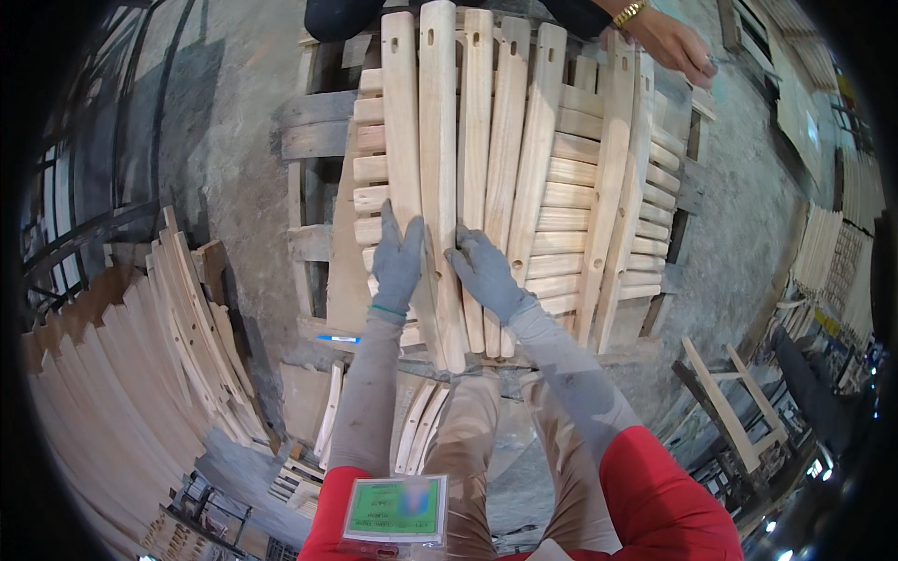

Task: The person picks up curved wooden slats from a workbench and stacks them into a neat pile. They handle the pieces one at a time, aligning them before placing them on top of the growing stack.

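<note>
Several long, pale wooden rails lie side by side on a slatted stack, their slotted ends away from me. My left hand (398, 266), in a grey glove, straddles the leftmost rail (402, 122), thumb on one edge and fingers on the other. My right hand (488, 273), also gloved, is closed over the third rail (475, 140), its thumb touching the edge of the second rail (438, 140). Its fingertips are partly hidden. Two more rails (505, 131) (541, 131) fan out to the right. Farther right, a pair of rails with holes (608, 178) lies across short wooden slats (561, 194).
A wooden pallet (313, 140) supports the stack. Another person's hand (669, 42) reaches in at the far right. A blue marker (338, 339) lies by the near left edge. Curved wooden pieces (122, 365) stand at left; a wooden frame (734, 402) stands at right.
</note>
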Available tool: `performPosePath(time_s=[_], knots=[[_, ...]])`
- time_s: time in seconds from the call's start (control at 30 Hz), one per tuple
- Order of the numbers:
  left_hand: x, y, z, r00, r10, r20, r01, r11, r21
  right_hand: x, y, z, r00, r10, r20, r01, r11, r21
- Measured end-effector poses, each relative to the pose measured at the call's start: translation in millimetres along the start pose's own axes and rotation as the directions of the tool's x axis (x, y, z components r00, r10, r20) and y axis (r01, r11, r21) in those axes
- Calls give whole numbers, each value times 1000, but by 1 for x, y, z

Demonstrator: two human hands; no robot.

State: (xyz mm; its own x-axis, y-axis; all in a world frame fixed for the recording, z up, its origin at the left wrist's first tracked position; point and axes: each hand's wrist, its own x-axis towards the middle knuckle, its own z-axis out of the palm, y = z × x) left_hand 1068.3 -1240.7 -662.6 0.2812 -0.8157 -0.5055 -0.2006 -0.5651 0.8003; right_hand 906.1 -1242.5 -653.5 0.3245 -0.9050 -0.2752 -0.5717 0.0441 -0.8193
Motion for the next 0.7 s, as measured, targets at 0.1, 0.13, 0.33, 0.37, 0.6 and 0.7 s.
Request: performPosePath(time_s=[0.1, 0.13, 0.33, 0.37, 0.6, 0.7], knots=[[15, 13, -1, 989, 72, -131, -27, 948, 316, 2, -11, -5, 995, 1, 104, 9, 995, -96], [20, 26, 8, 979, 82, -188, 10, 898, 440, 0, -7, -11, 991, 51, 125, -35, 991, -129], [29, 62, 27, 984, -95, -149, 167, 777, 607, 19, 30, -38, 826, 358, -436, -494, 832, -254], [29, 61, 26, 984, -95, -149, 166, 785, 597, 26, 31, -39, 830, 406, -383, -510, 830, -225], [29, 64, 22, 984, -143, -109, 179, 828, 531, 58, 36, -57, 753, 503, -424, -599, 790, -128], [29, 57, 15, 988, -125, -88, 152, 878, 454, 40, 26, -39, 788, 334, -517, -458, 879, -131]])
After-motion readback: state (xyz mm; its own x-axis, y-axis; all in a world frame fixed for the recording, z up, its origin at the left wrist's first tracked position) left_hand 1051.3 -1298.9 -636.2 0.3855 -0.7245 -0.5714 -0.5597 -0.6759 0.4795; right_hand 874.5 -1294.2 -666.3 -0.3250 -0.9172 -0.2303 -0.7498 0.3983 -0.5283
